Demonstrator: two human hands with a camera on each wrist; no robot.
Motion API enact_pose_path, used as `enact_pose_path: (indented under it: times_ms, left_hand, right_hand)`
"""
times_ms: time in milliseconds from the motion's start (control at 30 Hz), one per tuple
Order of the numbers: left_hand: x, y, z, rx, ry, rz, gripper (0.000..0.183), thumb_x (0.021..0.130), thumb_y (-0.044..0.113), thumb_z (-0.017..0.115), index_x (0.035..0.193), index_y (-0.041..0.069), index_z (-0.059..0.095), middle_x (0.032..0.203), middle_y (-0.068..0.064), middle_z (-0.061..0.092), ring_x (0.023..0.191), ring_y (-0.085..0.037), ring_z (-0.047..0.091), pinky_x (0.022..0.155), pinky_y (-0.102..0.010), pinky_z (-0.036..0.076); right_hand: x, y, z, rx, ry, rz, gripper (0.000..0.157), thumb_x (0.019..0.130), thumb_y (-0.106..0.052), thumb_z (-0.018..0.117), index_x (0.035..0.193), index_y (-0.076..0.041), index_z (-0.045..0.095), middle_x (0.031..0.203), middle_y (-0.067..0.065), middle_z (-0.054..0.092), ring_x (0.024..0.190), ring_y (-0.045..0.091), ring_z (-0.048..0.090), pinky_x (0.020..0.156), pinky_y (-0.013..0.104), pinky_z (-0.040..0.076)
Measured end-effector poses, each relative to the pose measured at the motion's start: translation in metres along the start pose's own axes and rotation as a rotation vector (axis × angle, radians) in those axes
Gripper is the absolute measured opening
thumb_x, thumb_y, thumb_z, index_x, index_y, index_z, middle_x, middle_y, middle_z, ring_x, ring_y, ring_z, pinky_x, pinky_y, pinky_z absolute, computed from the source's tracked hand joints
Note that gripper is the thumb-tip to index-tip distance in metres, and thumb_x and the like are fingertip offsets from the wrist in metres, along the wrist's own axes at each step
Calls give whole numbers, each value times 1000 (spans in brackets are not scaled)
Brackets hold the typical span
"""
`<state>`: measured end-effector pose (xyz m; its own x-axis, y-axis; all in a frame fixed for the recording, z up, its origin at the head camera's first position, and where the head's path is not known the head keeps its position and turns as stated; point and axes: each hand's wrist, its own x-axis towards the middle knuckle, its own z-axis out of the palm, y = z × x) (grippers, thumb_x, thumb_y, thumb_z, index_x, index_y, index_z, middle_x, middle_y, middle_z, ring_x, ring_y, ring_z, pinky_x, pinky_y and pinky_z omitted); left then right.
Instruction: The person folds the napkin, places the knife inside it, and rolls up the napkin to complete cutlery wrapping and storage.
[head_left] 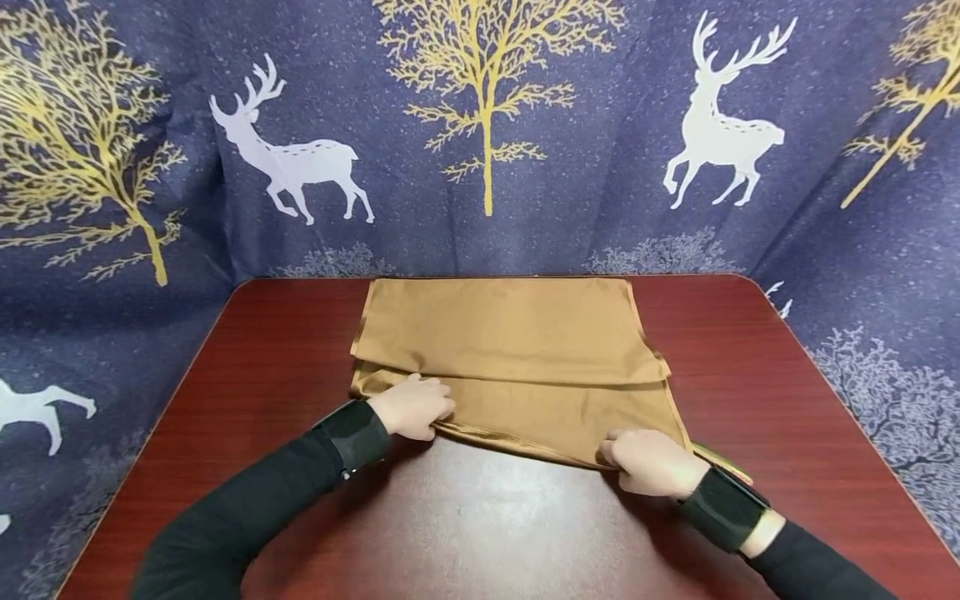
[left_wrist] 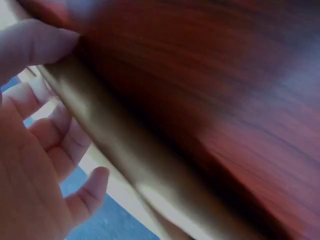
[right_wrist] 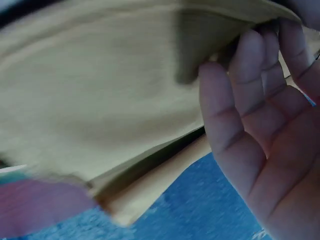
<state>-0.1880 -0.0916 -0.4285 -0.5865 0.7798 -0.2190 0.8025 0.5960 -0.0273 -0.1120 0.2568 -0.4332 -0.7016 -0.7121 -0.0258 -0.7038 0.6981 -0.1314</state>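
Tan cloth (head_left: 502, 329), near edge (head_left: 517, 446) in hands (head_left: 412, 407) (head_left: 654, 462)

From the brown cloth (head_left: 502, 329), a hand could pass over the counter (head_left: 480, 533) at 9 and 3 o'clock, or at 6 between both hands. The left hand (head_left: 412, 407) blocks 8 o'clock, the right hand (head_left: 656, 463) 4; the patterned curtain (head_left: 555, 233) bars 12.
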Motion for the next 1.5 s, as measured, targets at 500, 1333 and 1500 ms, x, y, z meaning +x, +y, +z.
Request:
enact_pose_path:
  times_ms: [500,1333,1500]
  left_hand:
    - [-80,-12,2,129,361,-147,22,63,19,75,72,17,55,69,3,49,69,-18,53,67,-43,31]
    - [-151,56,35,-187,331,-9,38,50,10,77,60,22,42,64,14,35,52,-4,42,49,-22,36]
    - [-155,57,37,-351,131,-64,36,51,24,77,58,23,42,64,15,31,52,-1,34,48,-20,31]
  right_hand:
    - [-41,10,-25,-18,225,95,36,51,3,63,69,-19,40,68,-14,33,56,2,34,48,22,32]
    - [-90,-17,-1,222,52,41,40,52,7,58,69,-21,35,68,-16,25,57,0,26,49,21,23]
    - [-92,-20,3,297,-90,82,36,57,3,61,69,-21,36,68,-15,29,56,1,27,49,22,24]
